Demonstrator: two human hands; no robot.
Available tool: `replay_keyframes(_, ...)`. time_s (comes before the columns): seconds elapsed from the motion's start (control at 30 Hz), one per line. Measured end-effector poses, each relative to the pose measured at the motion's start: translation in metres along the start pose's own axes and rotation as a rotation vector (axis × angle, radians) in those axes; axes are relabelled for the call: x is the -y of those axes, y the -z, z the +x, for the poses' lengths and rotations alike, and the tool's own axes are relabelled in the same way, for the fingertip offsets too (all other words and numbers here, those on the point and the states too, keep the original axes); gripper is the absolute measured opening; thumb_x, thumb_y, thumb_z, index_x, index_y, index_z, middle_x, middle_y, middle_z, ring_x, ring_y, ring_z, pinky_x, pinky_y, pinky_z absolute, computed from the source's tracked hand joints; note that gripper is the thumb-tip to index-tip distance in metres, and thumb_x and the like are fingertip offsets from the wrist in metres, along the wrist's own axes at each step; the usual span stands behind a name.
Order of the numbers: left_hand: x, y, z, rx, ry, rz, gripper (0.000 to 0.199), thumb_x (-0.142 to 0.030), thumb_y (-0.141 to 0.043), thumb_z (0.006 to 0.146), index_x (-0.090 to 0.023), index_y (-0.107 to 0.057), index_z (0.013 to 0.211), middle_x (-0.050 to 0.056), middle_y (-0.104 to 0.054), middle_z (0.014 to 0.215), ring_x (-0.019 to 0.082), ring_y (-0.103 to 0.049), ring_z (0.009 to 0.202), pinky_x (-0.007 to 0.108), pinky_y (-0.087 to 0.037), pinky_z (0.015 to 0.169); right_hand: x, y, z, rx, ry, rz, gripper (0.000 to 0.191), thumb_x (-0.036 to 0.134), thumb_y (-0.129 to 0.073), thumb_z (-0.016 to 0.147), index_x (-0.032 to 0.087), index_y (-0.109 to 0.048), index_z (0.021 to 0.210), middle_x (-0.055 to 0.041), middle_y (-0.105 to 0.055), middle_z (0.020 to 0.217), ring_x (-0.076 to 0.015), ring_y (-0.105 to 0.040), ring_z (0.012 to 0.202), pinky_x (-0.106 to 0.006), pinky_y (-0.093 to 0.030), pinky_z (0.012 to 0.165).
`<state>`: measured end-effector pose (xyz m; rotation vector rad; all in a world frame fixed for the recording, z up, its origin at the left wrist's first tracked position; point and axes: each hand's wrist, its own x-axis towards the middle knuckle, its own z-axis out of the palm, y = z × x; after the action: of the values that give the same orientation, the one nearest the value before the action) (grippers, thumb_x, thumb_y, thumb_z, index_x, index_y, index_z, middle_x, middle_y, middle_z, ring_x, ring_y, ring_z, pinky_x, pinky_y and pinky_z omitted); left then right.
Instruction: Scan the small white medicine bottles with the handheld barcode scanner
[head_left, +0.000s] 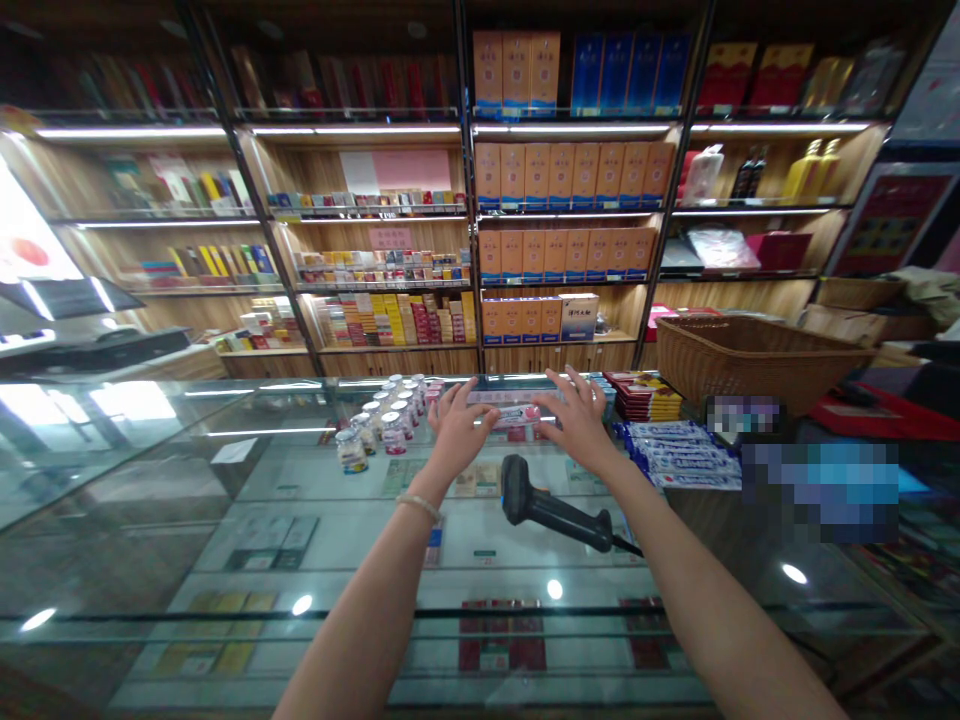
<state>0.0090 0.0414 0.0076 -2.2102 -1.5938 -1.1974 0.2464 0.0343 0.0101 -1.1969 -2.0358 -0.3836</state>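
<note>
Above the far part of the glass counter, a small white stick-shaped packet with dark print and a pink end lies crosswise between my hands. My left hand, with a pale bracelet at the wrist, has its thumb at the packet's left end. At the other end are the thumb and fingertips of my right hand, its other fingers raised. A black barcode scanner lies nearer to me, below the packet. Small lidded jars stand in rows left of my left hand.
Blue-and-white long packets and a stack of red and yellow packs lie right of my right hand. A wicker basket stands behind them. Shelves at the back hold orange boxes and small cartons. Flat packs show under the glass.
</note>
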Motion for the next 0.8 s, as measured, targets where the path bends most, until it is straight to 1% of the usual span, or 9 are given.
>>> replay_keyframes(0.07, -0.002, 0.003, -0.003, -0.036, -0.01, 0.057, 0.033, -0.047, -0.051, 0.098, -0.028, -0.077, 0.108, 0.008, -0.047, 0.157, 0.033, -0.036, 0.145, 0.063, -0.018, 0.123, 0.0, 0.0, 0.0, -0.005, -0.006, 0.006, 0.028, 0.034, -0.067, 0.09, 0.031, -0.071, 0.118, -0.0071, -0.043, 0.16, -0.0349, -0.023, 0.152, -0.064, -0.017, 0.117)
replay_keyframes(0.1, -0.003, 0.006, -0.004, -0.065, -0.039, 0.095, 0.038, -0.051, -0.056, 0.095, -0.028, -0.072, 0.121, 0.011, -0.045, 0.158, 0.035, -0.035, 0.145, 0.064, -0.016, 0.123, 0.0, -0.001, 0.0, -0.008, -0.014, 0.012, 0.027, 0.035, -0.067, 0.091, 0.031, -0.072, 0.117, -0.007, -0.043, 0.16, -0.0351, -0.023, 0.152, -0.064, -0.017, 0.117)
replay_keyframes(0.17, -0.006, 0.012, -0.007, -0.094, -0.128, 0.163, 0.06, -0.057, -0.07, 0.085, -0.029, -0.061, 0.138, 0.013, -0.039, 0.162, 0.037, -0.032, 0.147, 0.064, -0.012, 0.123, -0.001, -0.001, 0.0, -0.013, -0.036, 0.022, 0.026, 0.037, -0.068, 0.09, 0.031, -0.072, 0.115, -0.0072, -0.042, 0.16, -0.0355, -0.025, 0.151, -0.064, -0.019, 0.116)
replay_keyframes(0.2, -0.007, 0.015, -0.008, -0.099, -0.166, 0.191, 0.065, -0.056, -0.074, 0.082, -0.031, -0.059, 0.14, 0.013, -0.039, 0.162, 0.038, -0.032, 0.148, 0.064, -0.01, 0.123, -0.002, -0.002, 0.0, -0.014, -0.046, 0.026, 0.025, 0.037, -0.068, 0.09, 0.031, -0.073, 0.114, -0.0072, -0.042, 0.16, -0.0357, -0.025, 0.151, -0.064, -0.019, 0.116)
replay_keyframes(0.23, -0.008, 0.017, -0.009, -0.105, -0.191, 0.211, 0.064, -0.055, -0.076, 0.08, -0.032, -0.06, 0.138, 0.013, -0.04, 0.161, 0.038, -0.032, 0.148, 0.064, -0.009, 0.123, -0.003, -0.002, 0.0, -0.012, -0.051, 0.03, 0.024, 0.038, -0.068, 0.09, 0.032, -0.074, 0.113, -0.0071, -0.043, 0.16, -0.0359, -0.026, 0.15, -0.065, -0.02, 0.115)
replay_keyframes(0.3, -0.009, 0.02, -0.011, -0.107, -0.218, 0.235, 0.054, -0.049, -0.078, 0.08, -0.035, -0.065, 0.13, 0.011, -0.043, 0.159, 0.038, -0.033, 0.147, 0.065, -0.009, 0.123, -0.004, -0.003, 0.0, -0.008, -0.052, 0.037, 0.023, 0.039, -0.069, 0.091, 0.032, -0.075, 0.111, -0.0068, -0.043, 0.16, -0.0362, -0.026, 0.15, -0.065, -0.02, 0.115)
replay_keyframes(0.47, -0.008, 0.021, -0.011, -0.106, -0.213, 0.236, 0.03, -0.039, -0.076, 0.084, -0.034, -0.072, 0.112, 0.008, -0.045, 0.158, 0.037, -0.034, 0.147, 0.066, -0.009, 0.122, -0.006, -0.005, 0.0, 0.007, -0.041, 0.068, 0.021, 0.042, -0.067, 0.092, 0.034, -0.077, 0.109, -0.0062, -0.043, 0.16, -0.0363, -0.023, 0.151, -0.064, -0.02, 0.115)
replay_keyframes(0.67, -0.01, 0.021, -0.011, -0.074, -0.172, 0.218, 0.019, -0.038, -0.074, 0.085, -0.033, -0.074, 0.103, 0.006, -0.043, 0.16, 0.035, -0.032, 0.149, 0.065, -0.007, 0.123, -0.004, -0.004, -0.001, 0.052, -0.047, 0.071, 0.023, 0.044, -0.06, 0.096, 0.033, -0.078, 0.106, -0.005, -0.042, 0.16, -0.0351, -0.021, 0.152, -0.062, -0.02, 0.115)
replay_keyframes(0.8, -0.011, 0.021, -0.011, -0.072, -0.159, 0.186, 0.016, -0.039, -0.073, 0.086, -0.032, -0.075, 0.1, 0.005, -0.042, 0.161, 0.035, -0.029, 0.15, 0.064, -0.007, 0.123, 0.0, 0.0, 0.001, 0.086, -0.07, 0.021, 0.03, 0.045, -0.052, 0.1, 0.033, -0.077, 0.112, -0.0059, -0.04, 0.162, -0.0344, -0.02, 0.152, -0.063, -0.02, 0.116)
